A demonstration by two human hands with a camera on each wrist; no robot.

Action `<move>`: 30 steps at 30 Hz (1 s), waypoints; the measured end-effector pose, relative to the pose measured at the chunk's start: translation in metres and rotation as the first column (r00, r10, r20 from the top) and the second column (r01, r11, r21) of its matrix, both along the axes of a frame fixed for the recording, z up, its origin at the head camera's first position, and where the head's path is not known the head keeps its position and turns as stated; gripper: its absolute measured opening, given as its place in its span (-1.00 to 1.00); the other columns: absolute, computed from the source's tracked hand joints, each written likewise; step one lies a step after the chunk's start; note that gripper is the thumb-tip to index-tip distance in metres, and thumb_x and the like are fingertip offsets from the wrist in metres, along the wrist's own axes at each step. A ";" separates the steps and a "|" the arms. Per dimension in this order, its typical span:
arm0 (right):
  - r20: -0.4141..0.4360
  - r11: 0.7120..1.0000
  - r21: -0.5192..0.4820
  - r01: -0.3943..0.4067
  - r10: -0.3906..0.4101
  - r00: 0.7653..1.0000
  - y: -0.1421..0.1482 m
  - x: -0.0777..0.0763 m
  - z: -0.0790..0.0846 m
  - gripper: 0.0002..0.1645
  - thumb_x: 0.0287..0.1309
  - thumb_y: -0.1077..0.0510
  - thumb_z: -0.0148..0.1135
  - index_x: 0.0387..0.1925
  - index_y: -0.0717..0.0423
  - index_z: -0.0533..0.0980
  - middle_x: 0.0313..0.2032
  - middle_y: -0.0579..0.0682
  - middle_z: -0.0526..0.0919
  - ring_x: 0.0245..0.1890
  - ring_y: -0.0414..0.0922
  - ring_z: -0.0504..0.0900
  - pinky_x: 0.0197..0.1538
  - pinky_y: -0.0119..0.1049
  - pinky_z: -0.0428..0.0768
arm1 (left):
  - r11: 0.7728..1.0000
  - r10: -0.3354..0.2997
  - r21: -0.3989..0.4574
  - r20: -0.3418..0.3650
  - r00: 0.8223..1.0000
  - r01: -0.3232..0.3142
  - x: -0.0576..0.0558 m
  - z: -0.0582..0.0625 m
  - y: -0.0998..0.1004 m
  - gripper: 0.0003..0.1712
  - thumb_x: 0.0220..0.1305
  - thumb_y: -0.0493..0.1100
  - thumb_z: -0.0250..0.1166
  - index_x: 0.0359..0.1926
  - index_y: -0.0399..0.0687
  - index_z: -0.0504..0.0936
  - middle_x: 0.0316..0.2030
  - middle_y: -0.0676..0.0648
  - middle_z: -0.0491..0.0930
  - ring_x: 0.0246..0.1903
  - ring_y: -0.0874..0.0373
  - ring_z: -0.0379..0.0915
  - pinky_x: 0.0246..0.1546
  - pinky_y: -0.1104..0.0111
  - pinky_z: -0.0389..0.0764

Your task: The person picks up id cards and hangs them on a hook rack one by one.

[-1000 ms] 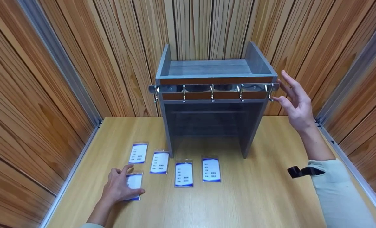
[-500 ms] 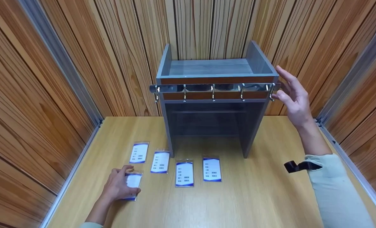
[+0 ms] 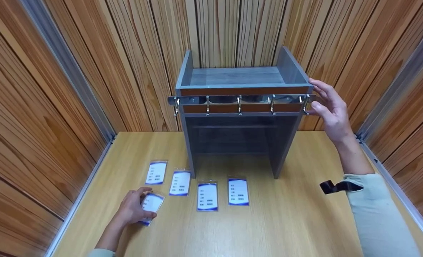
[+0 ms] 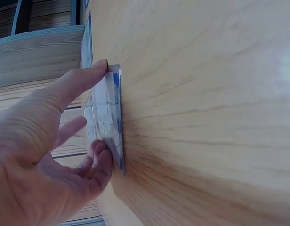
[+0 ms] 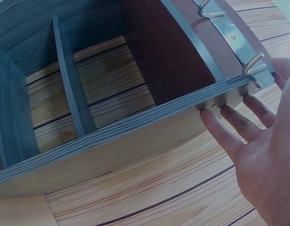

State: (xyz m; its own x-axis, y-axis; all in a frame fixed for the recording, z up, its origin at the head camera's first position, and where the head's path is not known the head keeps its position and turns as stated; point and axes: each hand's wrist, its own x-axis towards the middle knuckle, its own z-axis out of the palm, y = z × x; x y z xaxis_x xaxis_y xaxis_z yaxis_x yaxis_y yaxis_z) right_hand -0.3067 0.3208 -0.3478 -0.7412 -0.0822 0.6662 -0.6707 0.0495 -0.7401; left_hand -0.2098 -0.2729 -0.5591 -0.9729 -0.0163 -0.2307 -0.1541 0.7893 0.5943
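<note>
My left hand [image 3: 131, 207] grips a clear-sleeved ID badge [image 3: 153, 202] by its edges, thumb on one side and fingers on the other. In the left wrist view the badge [image 4: 107, 110] stands at a slant close to the tabletop; whether it still touches the wood I cannot tell. With fingertips resting on its outer side wall, my right hand [image 3: 334, 116] touches the grey wooden rack [image 3: 247, 85], the thumb near the end hook. A metal hook rail [image 3: 224, 100] runs across the rack's front; two of its hooks show beside the right fingers [image 5: 225, 132].
More badges lie flat on the table [image 3: 268, 221]: one badge [image 3: 156, 172] behind the left hand, another badge [image 3: 179, 182] by the rack's left leg, and two in front, a badge [image 3: 207, 196] and a badge [image 3: 238, 191]. Wood-panelled walls [image 3: 143, 64] enclose the table.
The badge in my left hand has turned, its top swinging right. My right hand has moved slightly left, fingers now against the rack's side.
</note>
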 end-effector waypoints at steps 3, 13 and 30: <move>-0.023 1.000 0.000 -0.006 0.006 1.000 0.000 0.000 0.000 -0.37 0.54 0.20 0.10 0.57 0.15 0.48 0.47 -0.02 0.66 0.33 -0.13 0.77 0.11 -0.39 0.77 | 1.000 -0.024 0.003 -0.004 1.000 0.024 -0.001 -0.001 0.000 0.03 0.07 -0.15 0.82 0.56 -0.05 0.56 0.35 -0.33 0.59 0.25 -0.15 0.53 0.32 -0.15 0.57; -0.046 0.996 -0.019 -0.089 0.088 0.995 0.001 0.001 0.005 -0.37 0.52 0.33 0.03 0.55 0.18 0.49 0.44 -0.04 0.69 0.26 -0.15 0.81 0.04 -0.41 0.83 | 0.998 -0.052 -0.032 -0.040 0.998 0.051 0.002 -0.002 -0.001 -0.07 0.08 -0.14 0.79 0.50 0.10 0.67 0.41 -0.34 0.48 0.31 -0.21 0.40 0.27 -0.12 0.52; -0.051 0.986 -0.051 -0.161 0.159 0.986 0.002 -0.002 0.015 -0.39 0.41 0.58 0.17 0.44 0.35 0.53 0.62 0.03 0.53 0.23 -0.09 0.83 0.05 -0.39 0.86 | 0.997 -0.031 0.067 -0.025 0.999 0.033 -0.001 -0.001 0.001 -0.12 0.10 -0.30 0.74 0.46 0.05 0.66 0.37 -0.33 0.44 0.32 -0.22 0.42 0.38 -0.22 0.50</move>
